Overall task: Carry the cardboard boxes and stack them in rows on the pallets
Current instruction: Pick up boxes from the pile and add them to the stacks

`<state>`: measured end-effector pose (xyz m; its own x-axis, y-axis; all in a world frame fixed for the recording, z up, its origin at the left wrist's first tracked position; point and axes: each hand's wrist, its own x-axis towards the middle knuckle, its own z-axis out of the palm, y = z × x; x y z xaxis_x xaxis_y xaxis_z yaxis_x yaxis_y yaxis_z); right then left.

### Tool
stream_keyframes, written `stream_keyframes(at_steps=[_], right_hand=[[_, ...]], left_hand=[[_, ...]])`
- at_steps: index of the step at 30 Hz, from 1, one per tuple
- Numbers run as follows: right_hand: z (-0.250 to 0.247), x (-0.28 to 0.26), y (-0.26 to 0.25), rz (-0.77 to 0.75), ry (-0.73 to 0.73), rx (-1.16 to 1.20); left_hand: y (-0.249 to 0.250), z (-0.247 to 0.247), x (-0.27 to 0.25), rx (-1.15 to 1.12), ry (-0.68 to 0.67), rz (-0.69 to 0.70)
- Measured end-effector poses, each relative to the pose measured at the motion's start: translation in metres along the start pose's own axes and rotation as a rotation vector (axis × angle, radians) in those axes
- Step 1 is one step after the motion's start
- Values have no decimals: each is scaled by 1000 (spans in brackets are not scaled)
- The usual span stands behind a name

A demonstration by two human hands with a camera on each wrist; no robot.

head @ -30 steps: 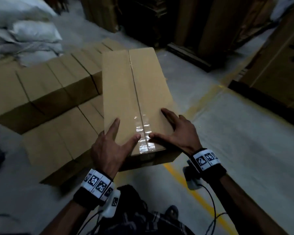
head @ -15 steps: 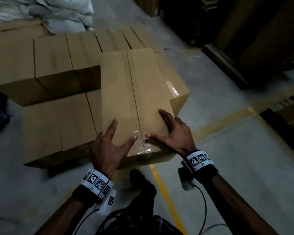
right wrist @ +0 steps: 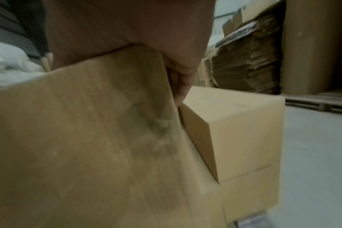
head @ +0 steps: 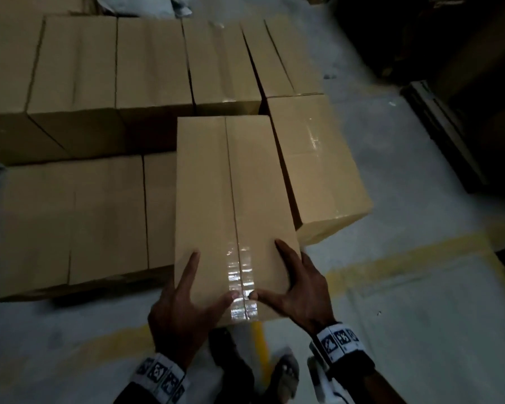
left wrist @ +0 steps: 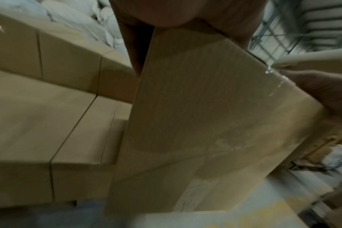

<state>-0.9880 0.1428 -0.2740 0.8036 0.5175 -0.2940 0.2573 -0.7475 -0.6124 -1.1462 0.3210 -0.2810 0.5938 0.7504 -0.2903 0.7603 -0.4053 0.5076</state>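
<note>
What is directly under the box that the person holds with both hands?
The held box covers it. Stacked boxes show left, another box right, floor near.

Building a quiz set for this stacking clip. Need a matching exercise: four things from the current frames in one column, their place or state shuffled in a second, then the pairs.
Things:
1. carried box
2. lone box
3. left hand
4. yellow floor line

Places or states:
A. painted on the grey floor, passing to the right of the stack
B. thumb on the taped seam, index finger straight along the lid
C. held at its near end by both hands, above the gap in the near row
D. set down at the right end of the near row

Pairs: 1-C, 2-D, 3-B, 4-A
</note>
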Motion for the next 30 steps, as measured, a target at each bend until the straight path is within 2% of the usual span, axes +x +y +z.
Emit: stream_keyframes(at_steps=[4, 8, 15, 20, 23, 26, 30], right_hand=[[20, 32, 39, 2, -24, -14], [41, 62, 79, -7, -29, -29], [78, 91, 131, -18, -41, -23], [70, 104, 149, -7, -7, -30], [65, 99, 157, -22, -11, -59], [64, 83, 168, -91, -58, -94], [65, 70, 190, -190, -139, -162]], left_hand=[[-12, 53, 26, -55, -35, 37], [-23, 103, 48, -95, -106, -6], [-31, 159, 61, -155, 11, 16], [-20, 177, 58, -240, 27, 77], [-25, 178, 57, -254, -60, 126], [-46, 171, 58, -306, -257, 105], [-62, 163, 67, -161, -295, 208]])
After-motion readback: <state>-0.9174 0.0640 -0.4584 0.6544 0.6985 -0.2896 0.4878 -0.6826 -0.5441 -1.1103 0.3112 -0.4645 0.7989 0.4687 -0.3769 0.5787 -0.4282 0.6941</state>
